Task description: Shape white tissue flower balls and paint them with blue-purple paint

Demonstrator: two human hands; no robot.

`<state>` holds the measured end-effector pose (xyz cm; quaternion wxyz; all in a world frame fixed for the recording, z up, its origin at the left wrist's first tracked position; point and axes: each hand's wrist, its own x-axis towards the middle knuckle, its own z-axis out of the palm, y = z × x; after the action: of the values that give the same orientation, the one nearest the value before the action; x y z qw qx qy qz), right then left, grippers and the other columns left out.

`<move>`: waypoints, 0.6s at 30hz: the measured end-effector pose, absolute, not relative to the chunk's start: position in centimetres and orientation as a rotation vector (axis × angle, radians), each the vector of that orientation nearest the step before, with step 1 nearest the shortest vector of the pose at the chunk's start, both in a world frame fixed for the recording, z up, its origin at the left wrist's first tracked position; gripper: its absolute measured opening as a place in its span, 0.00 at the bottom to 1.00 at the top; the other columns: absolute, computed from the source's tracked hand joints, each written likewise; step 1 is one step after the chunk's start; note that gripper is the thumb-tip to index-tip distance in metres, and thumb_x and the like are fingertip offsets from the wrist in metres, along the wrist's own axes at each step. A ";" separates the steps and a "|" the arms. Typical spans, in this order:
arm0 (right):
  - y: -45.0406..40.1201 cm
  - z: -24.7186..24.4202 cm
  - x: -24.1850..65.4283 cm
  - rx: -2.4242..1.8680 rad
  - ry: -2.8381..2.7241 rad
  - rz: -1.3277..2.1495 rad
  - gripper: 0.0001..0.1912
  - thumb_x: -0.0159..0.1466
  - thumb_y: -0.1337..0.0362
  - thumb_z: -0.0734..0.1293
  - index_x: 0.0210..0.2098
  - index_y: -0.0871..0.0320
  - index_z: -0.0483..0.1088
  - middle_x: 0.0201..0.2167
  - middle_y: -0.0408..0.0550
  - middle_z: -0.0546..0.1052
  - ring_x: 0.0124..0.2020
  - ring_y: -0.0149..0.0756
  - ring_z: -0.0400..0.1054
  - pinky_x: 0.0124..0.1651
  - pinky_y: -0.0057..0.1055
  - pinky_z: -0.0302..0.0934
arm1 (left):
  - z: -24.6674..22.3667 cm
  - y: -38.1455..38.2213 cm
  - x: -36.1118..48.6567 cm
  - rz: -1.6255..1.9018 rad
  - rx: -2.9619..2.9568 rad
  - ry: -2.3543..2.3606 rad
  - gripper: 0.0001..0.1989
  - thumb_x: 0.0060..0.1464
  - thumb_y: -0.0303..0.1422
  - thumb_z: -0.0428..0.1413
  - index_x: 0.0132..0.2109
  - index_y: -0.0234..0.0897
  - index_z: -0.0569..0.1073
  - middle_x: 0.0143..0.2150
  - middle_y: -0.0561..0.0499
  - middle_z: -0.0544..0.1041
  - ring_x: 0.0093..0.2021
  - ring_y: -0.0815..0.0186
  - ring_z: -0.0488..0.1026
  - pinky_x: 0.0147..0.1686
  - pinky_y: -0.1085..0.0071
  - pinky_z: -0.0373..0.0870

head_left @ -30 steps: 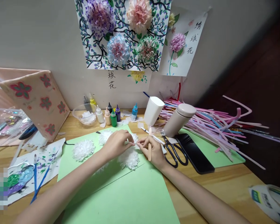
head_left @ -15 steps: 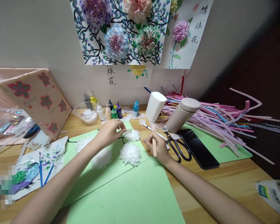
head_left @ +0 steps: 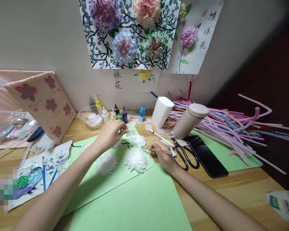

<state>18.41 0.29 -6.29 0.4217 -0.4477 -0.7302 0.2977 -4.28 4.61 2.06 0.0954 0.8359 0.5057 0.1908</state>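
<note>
My left hand (head_left: 113,133) is closed in a pinch on a small piece of white paper (head_left: 130,132), just above the green sheet (head_left: 93,189). My right hand (head_left: 162,155) is closed around a thin wooden stick (head_left: 162,150), which lies nearly level and points left. Several fringed white paper flowers lie on the sheet, among them one beside the stick's tip (head_left: 138,141), one nearer me (head_left: 136,159) and one further left (head_left: 107,164). My left forearm partly covers other flowers. Black curved lines show between the flowers.
Black-handled scissors (head_left: 186,154), a phone (head_left: 207,155) and a beige bottle (head_left: 191,120) stand or lie right of my right hand. Small paint bottles (head_left: 124,115) and a clear bowl (head_left: 90,116) are behind my left hand. Brushes (head_left: 43,173) and a palette (head_left: 29,180) lie left.
The stick in my right hand has turned from upright to nearly level, its tip now toward the flowers. My left hand still pinches the paper. The whole view has shifted slightly.
</note>
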 end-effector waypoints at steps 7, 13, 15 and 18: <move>0.5 -6.2 18.1 -1.163 -1.780 0.896 0.17 0.65 0.56 0.55 0.26 0.57 0.66 0.20 0.41 0.66 0.24 0.30 0.61 0.28 0.26 0.55 | 1.9 4.3 -4.1 0.560 2.467 1.505 0.09 0.54 0.35 0.50 0.32 0.35 0.71 0.32 0.49 0.72 0.33 0.65 0.67 0.30 0.72 0.60; 0.8 -6.1 17.9 -1.135 -1.679 1.006 0.14 0.63 0.55 0.58 0.28 0.58 0.66 0.22 0.42 0.69 0.25 0.30 0.64 0.29 0.26 0.58 | -0.1 3.9 -2.7 0.503 2.390 1.340 0.11 0.54 0.37 0.50 0.33 0.36 0.72 0.33 0.49 0.73 0.34 0.65 0.68 0.31 0.72 0.61; 0.9 -6.1 17.9 -1.139 -1.665 1.029 0.14 0.62 0.55 0.59 0.29 0.58 0.67 0.24 0.42 0.70 0.25 0.30 0.64 0.29 0.26 0.59 | -0.7 3.8 -2.3 0.461 2.374 1.281 0.10 0.53 0.38 0.51 0.32 0.36 0.73 0.33 0.50 0.73 0.34 0.65 0.68 0.32 0.72 0.61; 0.9 -6.1 17.9 -1.153 -1.675 1.039 0.13 0.62 0.55 0.60 0.30 0.58 0.67 0.24 0.42 0.71 0.26 0.31 0.65 0.29 0.26 0.60 | -1.5 3.7 -1.9 0.430 2.381 1.246 0.10 0.52 0.38 0.52 0.31 0.37 0.74 0.32 0.50 0.72 0.35 0.65 0.67 0.32 0.72 0.61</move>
<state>17.95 0.94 -6.09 0.4161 -0.4591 -0.6670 0.4137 -1.90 3.74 -1.46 0.2085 0.8557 0.4477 0.1547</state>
